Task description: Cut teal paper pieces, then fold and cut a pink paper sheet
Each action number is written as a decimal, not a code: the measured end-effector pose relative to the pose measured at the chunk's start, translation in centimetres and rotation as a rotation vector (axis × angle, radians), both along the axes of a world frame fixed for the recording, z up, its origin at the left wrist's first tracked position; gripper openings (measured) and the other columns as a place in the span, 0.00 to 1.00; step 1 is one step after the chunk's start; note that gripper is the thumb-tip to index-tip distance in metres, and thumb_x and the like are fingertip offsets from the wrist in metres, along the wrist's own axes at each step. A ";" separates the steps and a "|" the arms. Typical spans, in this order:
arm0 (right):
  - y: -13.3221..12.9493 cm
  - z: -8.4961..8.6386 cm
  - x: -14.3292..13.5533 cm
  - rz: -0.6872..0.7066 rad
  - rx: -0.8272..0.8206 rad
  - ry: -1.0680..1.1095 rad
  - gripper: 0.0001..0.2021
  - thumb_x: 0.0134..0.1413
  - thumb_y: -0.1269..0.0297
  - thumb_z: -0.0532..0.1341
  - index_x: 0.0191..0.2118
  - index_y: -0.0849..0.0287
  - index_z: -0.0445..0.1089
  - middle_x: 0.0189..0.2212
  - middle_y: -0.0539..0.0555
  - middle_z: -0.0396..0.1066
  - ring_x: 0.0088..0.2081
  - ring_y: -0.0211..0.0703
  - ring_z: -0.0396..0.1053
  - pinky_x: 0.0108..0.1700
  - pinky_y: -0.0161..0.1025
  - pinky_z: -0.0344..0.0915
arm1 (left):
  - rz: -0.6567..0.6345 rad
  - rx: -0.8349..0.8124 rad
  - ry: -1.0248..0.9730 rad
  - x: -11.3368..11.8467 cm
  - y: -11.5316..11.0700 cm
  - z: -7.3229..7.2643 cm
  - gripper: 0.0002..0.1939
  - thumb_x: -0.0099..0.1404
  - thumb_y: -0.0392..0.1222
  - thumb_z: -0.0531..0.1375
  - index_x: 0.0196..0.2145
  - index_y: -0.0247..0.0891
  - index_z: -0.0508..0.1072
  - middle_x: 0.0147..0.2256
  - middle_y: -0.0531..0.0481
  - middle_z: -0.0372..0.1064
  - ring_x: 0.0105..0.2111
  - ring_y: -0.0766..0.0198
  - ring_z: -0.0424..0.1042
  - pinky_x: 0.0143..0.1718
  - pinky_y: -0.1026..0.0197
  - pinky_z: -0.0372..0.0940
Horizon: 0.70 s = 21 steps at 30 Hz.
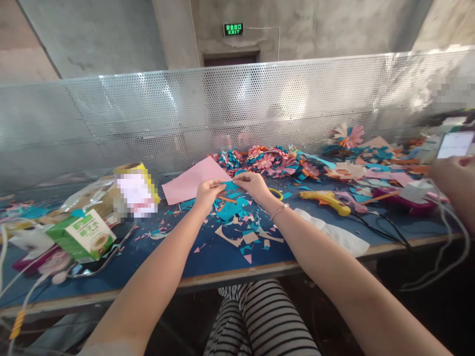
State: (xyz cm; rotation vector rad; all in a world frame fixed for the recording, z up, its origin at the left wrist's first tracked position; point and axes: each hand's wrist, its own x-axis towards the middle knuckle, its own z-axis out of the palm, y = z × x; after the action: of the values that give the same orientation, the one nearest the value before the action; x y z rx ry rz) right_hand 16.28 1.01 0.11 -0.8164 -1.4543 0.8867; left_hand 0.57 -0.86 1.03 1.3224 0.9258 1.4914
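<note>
Between both hands, above the table, a small piece of blue paper (pixel 229 186) is held by its two ends. My left hand (pixel 208 194) pinches its left end, and my right hand (pixel 253 187) pinches the right end. Just behind my left hand lies a pink paper sheet (pixel 193 179). Blue paper scraps (pixel 230 211) and beige scraps (pixel 249 238) are scattered on the table below the hands. Close to my right wrist, a yellow ring-shaped handle (pixel 275 194) shows in part; the rest of it is hidden.
Fringed paper flowers (pixel 270 160) are heaped at the back against a perforated metal screen (pixel 178 118). A yellow glue gun (pixel 326 201) and white plastic (pixel 334 232) lie to the right. On the left stands a green carton (pixel 83 236). Another person's hand (pixel 454 183) is at far right.
</note>
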 end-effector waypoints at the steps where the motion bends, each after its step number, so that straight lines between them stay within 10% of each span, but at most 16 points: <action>1: 0.1 0.0 0.1 -0.013 0.010 -0.016 0.13 0.34 0.59 0.65 0.29 0.62 0.72 0.23 0.50 0.71 0.25 0.36 0.66 0.30 0.36 0.65 | 0.002 -0.005 -0.004 0.0 0.0 0.0 0.11 0.42 0.35 0.67 0.26 0.32 0.72 0.23 0.50 0.70 0.27 0.64 0.71 0.37 0.55 0.68; 21: -0.4 0.4 0.1 -0.077 0.069 -0.101 0.09 0.38 0.64 0.63 0.31 0.61 0.73 0.28 0.53 0.74 0.31 0.40 0.70 0.37 0.39 0.66 | 0.004 -0.025 -0.008 0.0 -0.1 0.3 0.10 0.43 0.35 0.67 0.26 0.31 0.72 0.23 0.50 0.70 0.27 0.63 0.72 0.38 0.53 0.69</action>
State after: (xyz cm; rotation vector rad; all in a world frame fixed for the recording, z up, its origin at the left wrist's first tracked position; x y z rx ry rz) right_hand 16.36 0.63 0.48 -0.8705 -1.5229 0.7424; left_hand 0.54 -1.01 1.34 1.2966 0.9391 1.4827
